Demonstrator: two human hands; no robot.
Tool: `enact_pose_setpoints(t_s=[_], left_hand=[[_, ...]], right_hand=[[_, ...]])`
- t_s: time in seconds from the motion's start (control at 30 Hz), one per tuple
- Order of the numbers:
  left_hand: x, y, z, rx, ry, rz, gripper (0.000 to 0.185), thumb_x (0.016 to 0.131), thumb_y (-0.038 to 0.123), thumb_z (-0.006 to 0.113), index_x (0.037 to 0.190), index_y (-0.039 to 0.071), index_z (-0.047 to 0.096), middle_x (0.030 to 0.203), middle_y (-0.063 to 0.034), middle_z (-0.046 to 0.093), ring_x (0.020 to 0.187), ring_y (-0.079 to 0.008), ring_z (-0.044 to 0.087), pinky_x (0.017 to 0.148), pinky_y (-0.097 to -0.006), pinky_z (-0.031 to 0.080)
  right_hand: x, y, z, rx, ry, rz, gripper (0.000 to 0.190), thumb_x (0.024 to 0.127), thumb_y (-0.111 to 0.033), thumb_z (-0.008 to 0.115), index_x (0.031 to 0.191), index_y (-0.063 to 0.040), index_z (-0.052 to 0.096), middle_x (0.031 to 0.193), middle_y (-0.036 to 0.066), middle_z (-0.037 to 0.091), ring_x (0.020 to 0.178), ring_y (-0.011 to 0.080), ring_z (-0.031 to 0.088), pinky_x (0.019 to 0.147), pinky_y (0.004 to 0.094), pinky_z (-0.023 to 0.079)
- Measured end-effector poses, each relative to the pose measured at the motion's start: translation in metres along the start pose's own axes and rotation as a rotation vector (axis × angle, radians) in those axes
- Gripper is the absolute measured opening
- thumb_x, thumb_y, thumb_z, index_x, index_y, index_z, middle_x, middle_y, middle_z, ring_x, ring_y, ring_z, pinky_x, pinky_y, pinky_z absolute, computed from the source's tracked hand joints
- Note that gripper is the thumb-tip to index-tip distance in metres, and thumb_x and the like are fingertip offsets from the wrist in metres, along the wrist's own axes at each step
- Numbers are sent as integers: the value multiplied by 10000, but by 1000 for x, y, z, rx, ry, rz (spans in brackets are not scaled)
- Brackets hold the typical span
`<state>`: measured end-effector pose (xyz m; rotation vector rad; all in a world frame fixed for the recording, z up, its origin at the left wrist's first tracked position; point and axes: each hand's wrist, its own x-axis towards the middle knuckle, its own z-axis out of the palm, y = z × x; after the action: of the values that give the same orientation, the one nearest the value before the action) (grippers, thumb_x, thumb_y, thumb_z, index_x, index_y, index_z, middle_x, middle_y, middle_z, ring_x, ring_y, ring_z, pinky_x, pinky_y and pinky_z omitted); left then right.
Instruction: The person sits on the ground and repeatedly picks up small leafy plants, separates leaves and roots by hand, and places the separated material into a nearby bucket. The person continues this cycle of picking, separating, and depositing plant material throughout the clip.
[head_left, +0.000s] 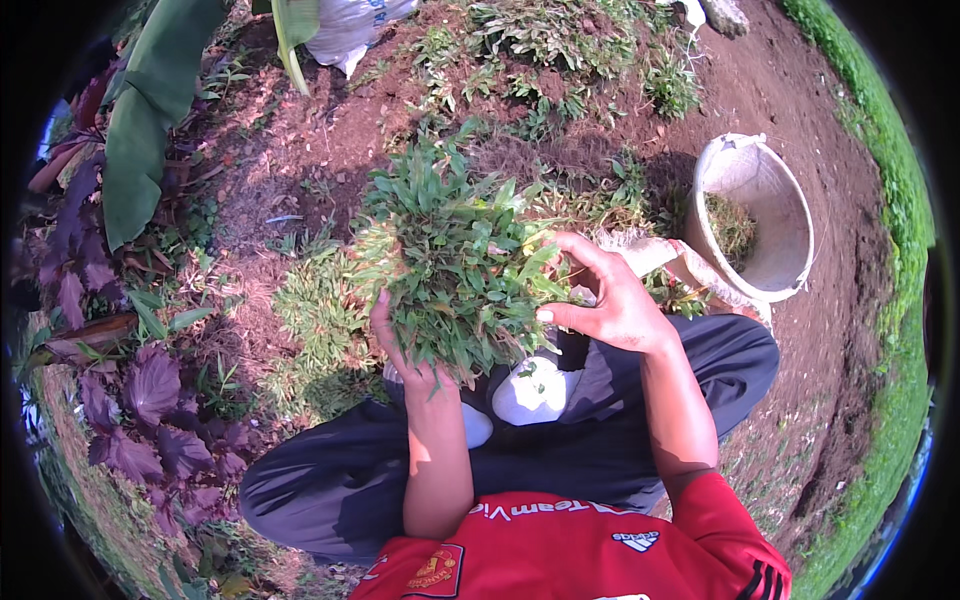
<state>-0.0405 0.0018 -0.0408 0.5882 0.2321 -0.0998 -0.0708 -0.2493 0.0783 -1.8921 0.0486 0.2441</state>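
Observation:
A thick clump of broad-bladed green grass sod (457, 277) is held up in front of my crossed legs. My left hand (412, 352) supports it from below and the left, with most of the fingers hidden under the leaves. At the clump's right edge is my right hand (611, 300). Its thumb and index finger are spread, their tips against the leaves; whether they pinch any is unclear. Under and left of the clump, more grass sod (322, 322) lies on the ground, paler in the sun.
A whitish bucket (750, 161) with some plant matter inside stands tilted at the right, beside a pale sack (694, 274). More grass clumps (555, 37) lie at the far side. A filled white sack (349, 34), a banana leaf (146, 127) and purple-leaved plants (154, 386) are on the left.

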Motion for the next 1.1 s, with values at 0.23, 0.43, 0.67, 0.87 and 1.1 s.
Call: enact_pose_setpoints(t_s=[0.23,0.43,0.67,0.87,1.1], left_hand=[[-5,10,21,163,165,45,517,1037,427,573,1417,77,599,1308,-127,698,1191,-279,691,1038,-457,575],[-3,21,45,135,233,-1,536,1017,445,606,1386,56,595,1301,-146,676,1194,-287,673,987,-438,580],[-9,30,45,141,187,-30,554,1024,403,618,1468,85,529,1404,-135,601,1270,-279,617,1055,-436,540],[-17,18,15,567,-103,338,506,1091,252,532,1577,215,397,1552,-147,442,1364,-318,533,1118,-485,514],[0,10,20,137,65,-63,492,1036,393,605,1427,99,546,1365,-153,615,1218,-304,637,1012,-492,571]], right_hand=[[1,-1,-4,-173,189,-173,179,876,-55,853,1042,-15,802,979,77,808,849,128,727,780,288,567],[1,0,-14,-77,407,20,128,900,-51,844,1013,-2,810,866,26,783,776,66,691,705,242,538],[3,17,-28,345,491,54,161,944,-59,810,1085,11,776,910,66,783,788,104,714,711,256,584],[0,27,-45,430,519,45,185,985,-70,766,1144,8,711,947,46,745,799,131,715,741,281,604],[-29,21,-101,553,914,-66,216,1015,-29,708,1225,5,673,1093,73,723,948,151,725,828,276,610]])
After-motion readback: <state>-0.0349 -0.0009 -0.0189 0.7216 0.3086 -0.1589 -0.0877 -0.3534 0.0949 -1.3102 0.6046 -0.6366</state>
